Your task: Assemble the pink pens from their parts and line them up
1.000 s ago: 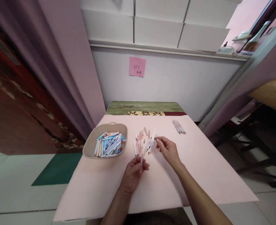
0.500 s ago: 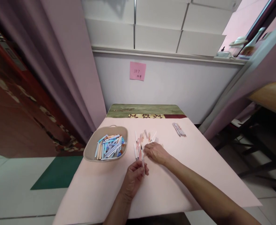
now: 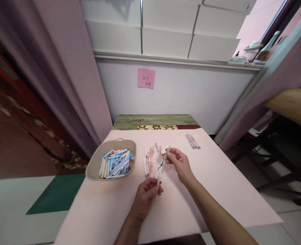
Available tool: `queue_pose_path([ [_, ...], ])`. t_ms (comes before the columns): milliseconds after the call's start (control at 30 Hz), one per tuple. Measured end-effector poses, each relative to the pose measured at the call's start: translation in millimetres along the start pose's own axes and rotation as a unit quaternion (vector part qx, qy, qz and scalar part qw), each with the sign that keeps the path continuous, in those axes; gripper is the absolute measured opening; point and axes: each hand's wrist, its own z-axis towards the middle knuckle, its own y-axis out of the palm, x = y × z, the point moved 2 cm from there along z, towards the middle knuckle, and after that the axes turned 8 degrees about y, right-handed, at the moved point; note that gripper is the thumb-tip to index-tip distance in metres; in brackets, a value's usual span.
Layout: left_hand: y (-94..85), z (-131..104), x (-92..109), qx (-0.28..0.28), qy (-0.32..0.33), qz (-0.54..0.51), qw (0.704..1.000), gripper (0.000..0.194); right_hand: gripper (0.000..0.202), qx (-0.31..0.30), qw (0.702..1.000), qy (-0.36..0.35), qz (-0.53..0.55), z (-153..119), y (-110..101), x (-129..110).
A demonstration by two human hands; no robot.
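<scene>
the fingers of the right hand (image 3: pixel 182 165) are closed on a small pale piece (image 3: pixel 167 152); half a second ago they were down among the loose pen parts (image 3: pixel 148 164), and now they have come up and back from them. the fingers of the left hand (image 3: pixel 142 197) have stayed near the same spot, clamped on a slim see-through barrel (image 3: pixel 158 181) that points up and away. a thin white stick with a dark section (image 3: pixel 161 165) shows between the hands, so the pieces now sit close together and roughly in line; whether they touch, i cannot tell. beyond the hands, more parts lie spread on the pink-covered worktop (image 3: pixel 101 211). the beige basket (image 3: pixel 90 168) of blue, white and tan sticks stays to the left, and the pen bundle (image 3: pixel 193 141) stays at the far right.
</scene>
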Motion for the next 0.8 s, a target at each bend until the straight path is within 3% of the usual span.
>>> queue_pose_path([
  [433, 1.7, -2.6, 0.8, 0.003, 0.003, 0.018, 1.000, 0.019, 0.034, 0.043, 0.997, 0.016, 0.068, -4.8, 5.0, -5.7],
  [800, 1.8, -2.8, 1.6, -0.001, 0.007, 0.020, 1.000, 0.018, 0.035, 0.031, 0.999, 0.011, 0.038, -5.0, 8.2, -6.5],
])
